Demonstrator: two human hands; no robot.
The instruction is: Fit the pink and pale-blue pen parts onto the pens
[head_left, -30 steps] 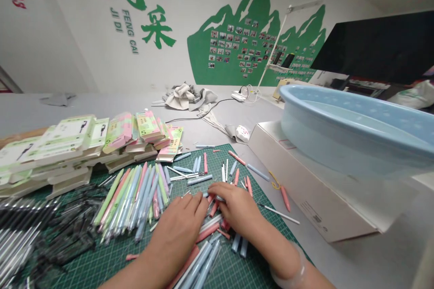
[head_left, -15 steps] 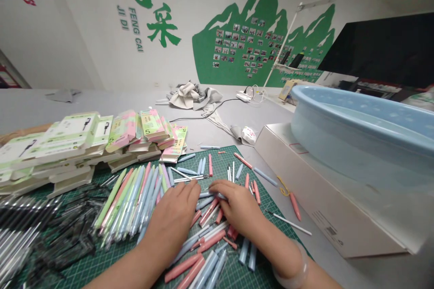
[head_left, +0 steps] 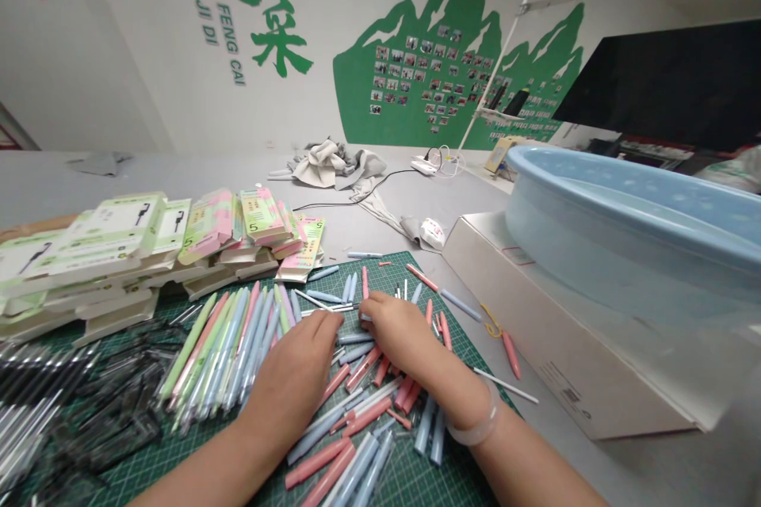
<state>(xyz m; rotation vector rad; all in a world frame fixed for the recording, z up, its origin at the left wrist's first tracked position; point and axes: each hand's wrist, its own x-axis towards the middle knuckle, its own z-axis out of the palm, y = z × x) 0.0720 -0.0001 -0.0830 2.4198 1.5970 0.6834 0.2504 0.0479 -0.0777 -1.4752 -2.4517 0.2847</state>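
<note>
My left hand [head_left: 300, 364] rests low over the mat beside the row of assembled pastel pens [head_left: 229, 348]. Its fingers are drawn together, and what they hold, if anything, is hidden. Opposite it, my right hand [head_left: 399, 333] has its fingers curled around a light blue pen part, of which only a sliver shows at the fingertips. White pen refills [head_left: 326, 309] lie just beyond both hands. Loose pink pen barrels [head_left: 321, 463] and blue pen barrels [head_left: 362, 471] are scattered beneath and in front of them.
A green cutting mat [head_left: 464, 444] carries the pen parts. Flattened pen boxes [head_left: 119, 230] are piled at the left, behind black clips [head_left: 124, 396] and clear-and-black pens [head_left: 36, 388]. A blue basin [head_left: 594, 230] stands on a white carton [head_left: 535, 348] at the right. Crumpled cloth [head_left: 326, 162] lies farther back.
My right hand has moved slightly away from me and left, toward the white refills, with its fingers more curled. My left hand stays nearly in place. The view has shifted slightly.
</note>
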